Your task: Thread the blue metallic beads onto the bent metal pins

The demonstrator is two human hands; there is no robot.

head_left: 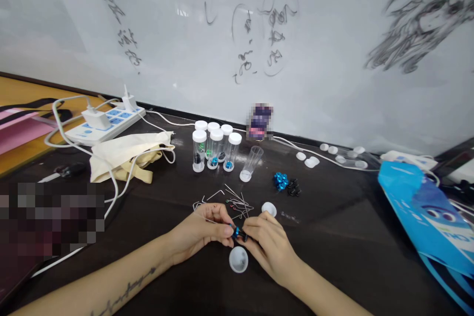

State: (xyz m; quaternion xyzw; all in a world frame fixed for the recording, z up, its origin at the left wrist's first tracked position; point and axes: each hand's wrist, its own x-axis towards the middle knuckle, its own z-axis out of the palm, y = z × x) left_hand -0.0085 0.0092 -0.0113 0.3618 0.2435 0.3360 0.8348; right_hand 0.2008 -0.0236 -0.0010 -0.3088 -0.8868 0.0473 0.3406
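Two hands, left hand (pixel 207 231) and right hand (pixel 270 244), each grip pinched closed, hold one small blue and black part (pixel 237 232) near a white cup (pixel 234 266) on the bench (pixel 336 242), where holding it straight and steady should help.

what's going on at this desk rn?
Left hand and right hand hold a small blue-and-black part between them, an open round container close by. Beyond: thin metal rods, six capped tubes, one clear tube without a top cap, plus piles of blue pieces and black screw-like pieces.
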